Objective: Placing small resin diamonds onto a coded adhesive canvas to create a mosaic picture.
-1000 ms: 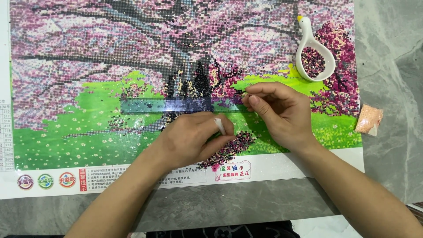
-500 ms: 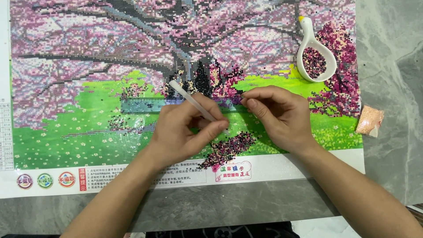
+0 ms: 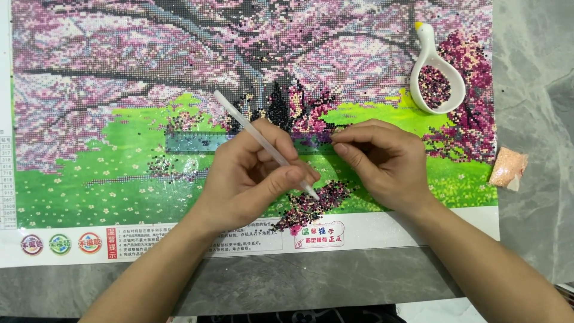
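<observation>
The left hand [image 3: 254, 176] has its grip closed around a white pen [image 3: 263, 143], tip down beside loose dark beads [image 3: 314, 203] on the canvas [image 3: 119, 119]. The right hand [image 3: 382, 158] pinches at the strip just beyond. Placing beads seems underway; next, pressing a bead needs a steady tip. Farther right sits the bead tray [image 3: 436, 78].

A grey marbled table [image 3: 532, 78] carries a bead-picture canvas [image 3: 119, 119] and a small peach bead packet [image 3: 509, 168].
</observation>
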